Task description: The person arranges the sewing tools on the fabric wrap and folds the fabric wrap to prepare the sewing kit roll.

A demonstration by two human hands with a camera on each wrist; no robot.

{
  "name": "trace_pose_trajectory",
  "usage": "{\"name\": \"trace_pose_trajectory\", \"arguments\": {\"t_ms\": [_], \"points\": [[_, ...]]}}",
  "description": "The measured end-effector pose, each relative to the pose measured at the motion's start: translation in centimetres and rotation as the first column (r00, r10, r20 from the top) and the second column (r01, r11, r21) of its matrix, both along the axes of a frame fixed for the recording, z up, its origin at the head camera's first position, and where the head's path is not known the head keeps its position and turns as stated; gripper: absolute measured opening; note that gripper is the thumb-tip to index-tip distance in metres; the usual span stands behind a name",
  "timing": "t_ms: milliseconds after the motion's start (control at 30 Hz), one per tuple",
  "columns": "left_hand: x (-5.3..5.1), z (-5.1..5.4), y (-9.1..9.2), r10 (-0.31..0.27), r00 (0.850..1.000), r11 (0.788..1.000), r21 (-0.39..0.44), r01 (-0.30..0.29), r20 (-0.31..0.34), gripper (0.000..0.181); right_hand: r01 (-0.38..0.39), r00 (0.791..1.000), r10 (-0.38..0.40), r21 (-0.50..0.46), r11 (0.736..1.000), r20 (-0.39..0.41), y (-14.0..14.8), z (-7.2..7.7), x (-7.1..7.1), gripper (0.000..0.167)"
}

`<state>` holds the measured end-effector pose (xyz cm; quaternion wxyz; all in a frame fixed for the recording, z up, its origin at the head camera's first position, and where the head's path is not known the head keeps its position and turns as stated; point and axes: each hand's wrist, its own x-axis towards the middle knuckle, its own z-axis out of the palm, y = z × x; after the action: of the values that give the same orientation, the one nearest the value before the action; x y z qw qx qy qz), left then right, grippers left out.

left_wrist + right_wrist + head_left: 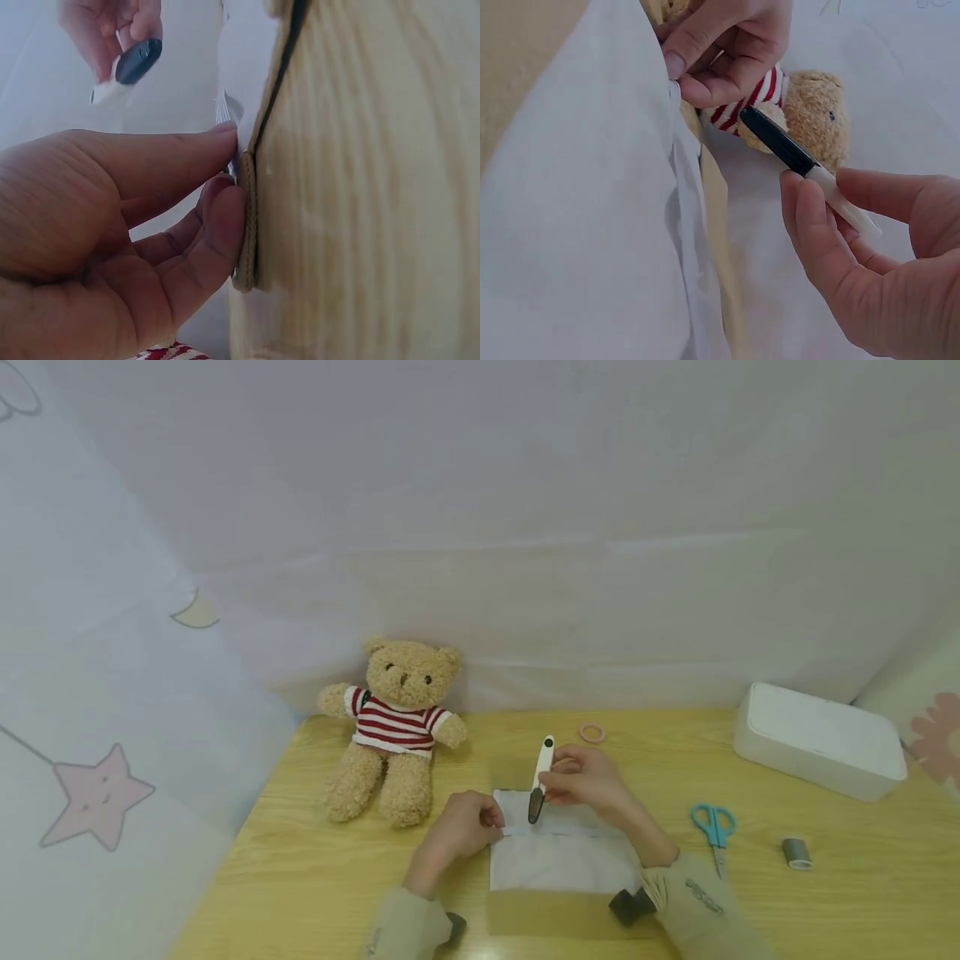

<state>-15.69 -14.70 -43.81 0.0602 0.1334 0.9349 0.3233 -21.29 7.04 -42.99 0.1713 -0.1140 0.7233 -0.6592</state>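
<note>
A white cloth (562, 867) with a tan part along its near side lies on the table. My left hand (461, 821) pinches its left edge between thumb and fingers; in the left wrist view that edge shows a tan folded layer (249, 225) and loose white threads. Above the cloth, my right hand (596, 781) holds a slim white tool (543, 768) with a dark end, gripped by its white part. The dark end (780, 142) points toward the left hand in the right wrist view, apart from the cloth. Its exact kind is not clear.
A teddy bear (397, 727) in a striped shirt sits at the back left. To the right lie blue-handled scissors (715, 829) and a grey thread spool (797, 852). A pink ring (592, 732) lies behind my right hand, and a white box (821, 739) stands at the back right.
</note>
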Motion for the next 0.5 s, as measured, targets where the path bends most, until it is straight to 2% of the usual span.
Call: {"name": "trace_pose_trajectory", "arguments": {"t_ms": [133,267,400,500], "points": [[0.0,0.2,0.0,-0.011,1.000,1.000,0.010,0.011,-0.002,0.011,-0.009,1.000,0.009,-0.013,1.000,0.027,-1.5,-0.7,-0.4,0.032],[-0.1,0.3,-0.2,-0.051,0.999,0.999,0.016,0.051,-0.002,0.013,-0.013,1.000,0.013,-0.007,1.000,0.022,-2.6,-1.1,-0.8,0.029],[-0.4,0.1,-0.7,-0.088,0.996,0.996,0.014,0.088,-0.005,0.014,-0.003,1.000,0.003,-0.002,1.000,0.025,-3.1,-1.4,-1.0,0.026],[-0.5,-0.1,-1.0,-0.098,0.995,0.995,0.024,0.098,0.016,0.013,0.001,0.999,-0.001,0.001,1.000,0.042,-3.2,-1.7,-1.0,0.027]]}}
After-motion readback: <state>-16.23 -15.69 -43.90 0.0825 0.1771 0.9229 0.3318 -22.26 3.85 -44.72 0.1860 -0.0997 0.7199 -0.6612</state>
